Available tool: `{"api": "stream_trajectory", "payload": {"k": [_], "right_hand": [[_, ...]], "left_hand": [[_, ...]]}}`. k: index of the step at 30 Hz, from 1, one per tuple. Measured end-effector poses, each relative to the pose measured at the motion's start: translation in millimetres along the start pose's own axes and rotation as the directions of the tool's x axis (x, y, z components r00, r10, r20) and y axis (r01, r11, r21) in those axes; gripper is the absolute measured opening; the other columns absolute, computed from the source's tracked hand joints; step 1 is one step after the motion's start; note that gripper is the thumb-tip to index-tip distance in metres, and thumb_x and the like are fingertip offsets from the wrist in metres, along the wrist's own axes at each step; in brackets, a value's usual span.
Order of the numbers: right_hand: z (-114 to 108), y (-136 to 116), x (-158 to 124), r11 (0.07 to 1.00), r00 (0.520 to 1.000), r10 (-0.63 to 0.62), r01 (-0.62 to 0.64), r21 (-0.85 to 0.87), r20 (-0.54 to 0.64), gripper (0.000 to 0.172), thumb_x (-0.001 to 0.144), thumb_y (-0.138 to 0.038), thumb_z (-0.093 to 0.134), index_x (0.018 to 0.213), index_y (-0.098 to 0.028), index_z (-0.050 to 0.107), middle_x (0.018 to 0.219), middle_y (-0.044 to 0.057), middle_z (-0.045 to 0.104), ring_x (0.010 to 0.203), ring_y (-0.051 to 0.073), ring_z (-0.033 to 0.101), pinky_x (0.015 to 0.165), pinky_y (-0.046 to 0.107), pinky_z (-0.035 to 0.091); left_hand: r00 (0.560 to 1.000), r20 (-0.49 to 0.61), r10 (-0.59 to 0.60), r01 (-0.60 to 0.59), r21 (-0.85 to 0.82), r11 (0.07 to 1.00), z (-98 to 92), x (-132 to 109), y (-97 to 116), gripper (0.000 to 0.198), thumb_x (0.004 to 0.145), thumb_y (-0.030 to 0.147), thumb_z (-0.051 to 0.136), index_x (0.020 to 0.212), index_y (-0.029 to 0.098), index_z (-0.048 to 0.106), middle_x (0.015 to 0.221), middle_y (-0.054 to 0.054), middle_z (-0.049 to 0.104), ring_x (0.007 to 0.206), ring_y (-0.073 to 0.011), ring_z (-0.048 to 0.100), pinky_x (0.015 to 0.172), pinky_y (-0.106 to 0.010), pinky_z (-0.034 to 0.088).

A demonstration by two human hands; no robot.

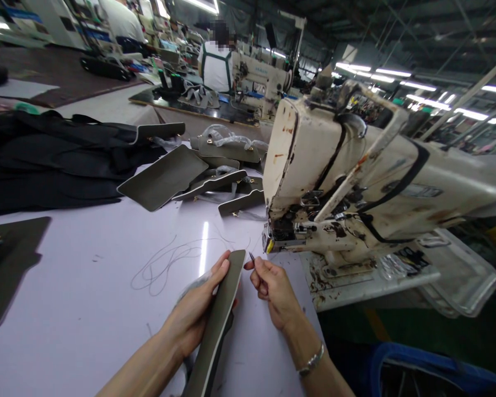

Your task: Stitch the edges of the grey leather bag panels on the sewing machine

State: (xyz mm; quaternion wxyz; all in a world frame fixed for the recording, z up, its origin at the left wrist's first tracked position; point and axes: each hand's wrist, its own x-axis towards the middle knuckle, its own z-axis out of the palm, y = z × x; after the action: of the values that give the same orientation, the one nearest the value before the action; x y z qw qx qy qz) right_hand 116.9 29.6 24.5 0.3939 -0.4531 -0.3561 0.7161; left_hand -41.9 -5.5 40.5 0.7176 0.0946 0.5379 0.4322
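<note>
My left hand is closed around an olive-grey leather-like panel, held on edge above the white tabletop, its pale edge turned to the right. Part of a clear plastic wrap shows behind that hand. My right hand pinches a small dark pointed tool just right of the panel's upper corner. Most of the tool is hidden in the fingers, so its exact kind cannot be made out. Loose thread lies in loops on the table to the left of the panel.
A worn cream sewing machine stands close on the right. More olive panels, some with clear plastic and gold-coloured fittings, are piled beyond my hands. Black fabric lies at left. A blue bin sits lower right. A person sits further back.
</note>
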Motion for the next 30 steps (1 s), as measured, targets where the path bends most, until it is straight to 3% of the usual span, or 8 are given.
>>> {"api": "stream_trajectory", "payload": {"k": [6,8,11,13,17,25,30], "right_hand": [[10,-6,2,0.999,0.999,-0.053,0.053,0.009,0.0,0.048,0.08,-0.06,0.076,0.081,-0.012,0.069,0.052,-0.007,0.037,0.048,0.005,0.019,0.047,0.025,0.007],[8,-7,-2,0.997,0.997,-0.071,0.072,0.018,-0.024,0.049,0.08,-0.06,0.077,0.081,-0.012,0.069,0.053,-0.007,0.037,0.049,0.005,0.019,0.047,0.025,0.007],[2,-3,-15,0.996,0.997,-0.062,0.065,0.066,-0.039,0.052,0.083,-0.063,0.074,0.093,-0.013,0.071,0.061,-0.006,0.044,0.049,0.005,0.018,0.048,0.025,0.006],[0,3,-27,0.996,0.998,-0.052,0.054,0.066,-0.043,0.053,0.085,-0.064,0.072,0.098,-0.013,0.07,0.065,-0.005,0.047,0.049,0.004,0.019,0.048,0.024,0.007],[2,21,-53,0.999,0.997,-0.039,0.042,0.034,-0.067,0.049,0.083,-0.061,0.076,0.09,-0.013,0.067,0.067,-0.004,0.05,0.049,0.004,0.02,0.047,0.024,0.009],[4,31,-78,0.991,0.996,-0.072,0.078,0.106,-0.061,0.032,0.091,-0.045,0.073,0.091,-0.013,0.068,0.069,0.0,0.061,0.046,0.003,0.019,0.047,0.025,0.009],[1,26,-80,0.988,0.995,-0.043,0.056,0.147,-0.091,0.026,0.087,-0.038,0.075,0.094,-0.014,0.071,0.072,0.003,0.069,0.044,0.003,0.019,0.045,0.025,0.01]], "left_hand": [[1.0,-0.006,0.004,-0.005,-0.051,0.999,-8.7,-6,0,0.072,0.08,0.048,0.078,0.146,0.042,0.049,0.088,-0.006,0.073,0.061,-0.0205,0.069,0.051,-0.03,0.055],[0.997,0.018,-0.073,0.074,-0.131,0.989,-12.7,-8,4,0.072,0.081,0.048,0.077,0.146,0.03,0.052,0.091,-0.009,0.075,0.062,-0.0214,0.07,0.055,-0.033,0.059],[0.954,0.19,-0.233,0.278,-0.261,0.925,-19.9,-13,11,0.066,0.087,0.047,0.069,0.142,0.012,0.056,0.106,-0.017,0.076,0.076,-0.0276,0.075,0.068,-0.041,0.064],[0.941,0.289,-0.176,0.274,-0.346,0.897,-24.1,-18,13,0.054,0.096,0.039,0.056,0.142,0.01,0.055,0.121,-0.019,0.073,0.094,-0.0318,0.076,0.079,-0.046,0.065],[0.938,0.343,0.046,0.121,-0.449,0.885,-29.1,-25,5,0.049,0.101,0.03,0.039,0.146,0.013,0.05,0.142,-0.016,0.063,0.125,-0.0312,0.064,0.101,-0.05,0.058],[0.877,0.474,0.081,0.099,-0.343,0.934,-29.2,-18,-3,0.044,0.104,0.032,0.039,0.142,0.02,0.057,0.145,-0.009,0.062,0.129,-0.0251,0.062,0.108,-0.044,0.053],[0.903,0.421,0.083,0.082,-0.36,0.929,-21.0,-11,-3,0.043,0.104,0.033,0.038,0.138,0.02,0.061,0.141,-0.009,0.065,0.124,-0.0245,0.066,0.105,-0.045,0.054]]}}
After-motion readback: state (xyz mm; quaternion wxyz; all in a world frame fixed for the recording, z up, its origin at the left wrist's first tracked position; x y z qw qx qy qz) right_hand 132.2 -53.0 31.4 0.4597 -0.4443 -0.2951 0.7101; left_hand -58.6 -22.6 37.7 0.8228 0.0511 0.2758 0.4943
